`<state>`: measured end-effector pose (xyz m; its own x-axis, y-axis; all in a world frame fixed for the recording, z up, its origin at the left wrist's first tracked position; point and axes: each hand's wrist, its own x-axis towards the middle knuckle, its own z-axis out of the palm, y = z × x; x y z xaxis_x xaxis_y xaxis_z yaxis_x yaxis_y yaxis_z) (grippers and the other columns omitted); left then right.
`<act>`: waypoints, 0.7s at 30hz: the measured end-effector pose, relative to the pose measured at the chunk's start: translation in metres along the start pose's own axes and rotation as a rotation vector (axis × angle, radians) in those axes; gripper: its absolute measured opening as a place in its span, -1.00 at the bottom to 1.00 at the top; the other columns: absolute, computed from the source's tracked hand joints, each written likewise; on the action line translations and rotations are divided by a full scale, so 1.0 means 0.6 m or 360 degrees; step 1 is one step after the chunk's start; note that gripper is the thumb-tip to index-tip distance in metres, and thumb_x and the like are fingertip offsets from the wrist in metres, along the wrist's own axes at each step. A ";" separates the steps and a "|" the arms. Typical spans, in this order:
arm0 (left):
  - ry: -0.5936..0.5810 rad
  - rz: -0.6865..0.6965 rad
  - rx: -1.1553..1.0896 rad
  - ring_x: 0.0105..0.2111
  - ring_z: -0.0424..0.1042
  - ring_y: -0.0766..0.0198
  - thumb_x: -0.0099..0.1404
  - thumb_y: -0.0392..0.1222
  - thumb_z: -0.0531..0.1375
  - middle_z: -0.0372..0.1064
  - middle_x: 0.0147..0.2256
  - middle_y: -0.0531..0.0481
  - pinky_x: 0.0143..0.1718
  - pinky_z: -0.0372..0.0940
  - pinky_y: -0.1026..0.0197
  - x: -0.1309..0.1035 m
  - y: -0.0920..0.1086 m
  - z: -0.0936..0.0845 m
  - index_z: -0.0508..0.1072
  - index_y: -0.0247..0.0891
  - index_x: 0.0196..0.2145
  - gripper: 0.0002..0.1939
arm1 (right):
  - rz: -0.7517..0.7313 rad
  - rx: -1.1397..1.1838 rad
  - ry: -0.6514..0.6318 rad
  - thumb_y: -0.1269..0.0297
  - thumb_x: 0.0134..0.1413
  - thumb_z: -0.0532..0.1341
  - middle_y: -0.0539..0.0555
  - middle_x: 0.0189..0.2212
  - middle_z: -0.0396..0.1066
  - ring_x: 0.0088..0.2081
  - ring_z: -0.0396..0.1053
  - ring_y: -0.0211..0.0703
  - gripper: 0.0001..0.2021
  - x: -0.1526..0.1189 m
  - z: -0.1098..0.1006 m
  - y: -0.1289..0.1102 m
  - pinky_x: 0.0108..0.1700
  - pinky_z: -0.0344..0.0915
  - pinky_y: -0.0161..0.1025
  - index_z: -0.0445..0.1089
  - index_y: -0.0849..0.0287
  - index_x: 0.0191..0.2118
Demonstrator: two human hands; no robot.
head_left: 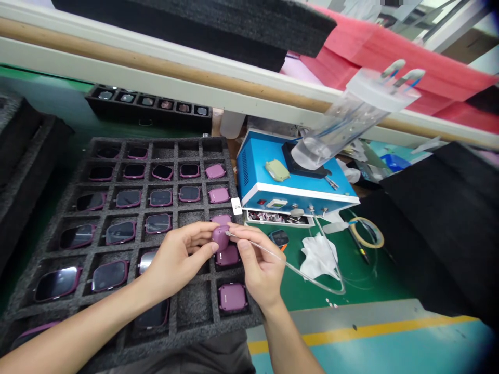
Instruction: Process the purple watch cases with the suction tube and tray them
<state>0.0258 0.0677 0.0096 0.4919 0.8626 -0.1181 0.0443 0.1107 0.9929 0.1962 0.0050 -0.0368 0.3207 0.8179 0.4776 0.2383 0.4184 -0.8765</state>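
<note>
My left hand [179,254] grips a purple watch case [220,238] by its edges, with the case tilted up above the foam tray. In my right hand [263,265], closed fingers hold the tip end of a thin clear tube [300,270], and its metal nozzle touches or nearly touches the side of the case. Below both hands lies the black foam tray [194,335]. Purple-rimmed watches with dark screens sit in many of its compartments. Its right column has purple cases lying back side up, such as the near one [233,297].
A blue machine [249,161] stands behind my right hand, with a tilted clear canister [339,124] and a green watch case [277,170] on top. Right of the tray lie a crumpled white cloth [318,257], a tape roll [366,232] and a dark watch [279,238]. A shelf edge [156,78] crosses behind.
</note>
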 end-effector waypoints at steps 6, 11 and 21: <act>-0.0015 0.0013 -0.0005 -0.12 0.69 0.08 0.26 -0.10 0.42 0.70 -0.11 -0.14 0.03 0.59 0.07 0.001 -0.002 0.000 0.64 -0.25 -0.12 -0.74 | 0.0007 0.0007 -0.0005 0.33 0.39 0.25 0.13 -0.12 0.67 -0.01 0.64 -0.05 -0.83 0.000 0.001 0.001 0.02 0.63 -0.08 0.62 0.04 -0.08; 0.0010 0.0000 0.0022 -0.13 0.70 0.08 0.26 -0.10 0.41 0.70 -0.11 -0.15 0.02 0.59 0.08 0.001 -0.003 -0.001 0.63 -0.26 -0.12 -0.73 | 0.0022 0.0037 -0.0013 0.34 0.39 0.26 0.11 -0.10 0.67 0.00 0.64 -0.07 -0.83 0.000 0.000 0.001 0.03 0.61 -0.10 0.62 0.03 -0.06; -0.0016 -0.0008 0.0034 -0.12 0.69 0.04 0.26 -0.06 0.43 0.70 -0.10 -0.16 0.03 0.59 0.04 0.000 0.000 -0.001 0.64 -0.26 -0.10 -0.69 | -0.0006 0.0030 -0.0014 0.36 0.39 0.26 0.12 -0.11 0.67 -0.01 0.64 -0.07 -0.83 0.002 0.000 -0.002 0.07 0.60 -0.09 0.62 0.06 -0.07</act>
<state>0.0252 0.0684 0.0098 0.5006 0.8569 -0.1228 0.0649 0.1043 0.9924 0.1960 0.0055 -0.0349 0.3116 0.8198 0.4805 0.2219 0.4289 -0.8757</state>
